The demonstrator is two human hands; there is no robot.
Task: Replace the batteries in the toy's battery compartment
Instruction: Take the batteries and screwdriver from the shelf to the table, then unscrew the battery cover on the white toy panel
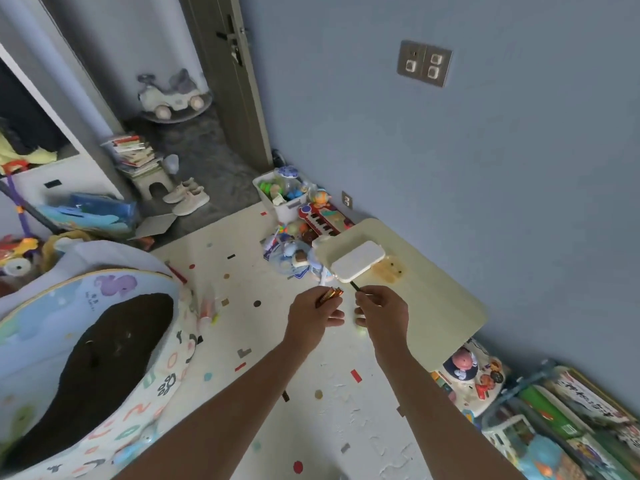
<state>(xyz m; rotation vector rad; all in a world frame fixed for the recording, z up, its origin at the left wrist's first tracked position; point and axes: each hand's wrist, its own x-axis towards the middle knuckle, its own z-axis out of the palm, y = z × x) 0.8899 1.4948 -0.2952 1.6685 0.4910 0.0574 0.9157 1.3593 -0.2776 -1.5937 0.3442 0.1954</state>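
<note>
My left hand (311,315) is closed around batteries (329,294) with orange-and-dark wrappers, whose ends stick out above my fingers. My right hand (379,311) pinches a thin dark tool (355,286), likely a screwdriver, with its tip pointing up toward the table's near edge. Both hands hover over the floor mat just in front of a small cream table (429,306). On that table lie a white rounded rectangular toy or case (358,261) and a yellowish toy piece (388,271) with small dark dots. No battery compartment shows.
A white speckled play mat (277,341) covers the floor. A padded baby seat (86,358) stands at left. Toys fill a white bin (284,199) and a pile near the wall. More toys and books lie at bottom right (554,427). A door stands behind.
</note>
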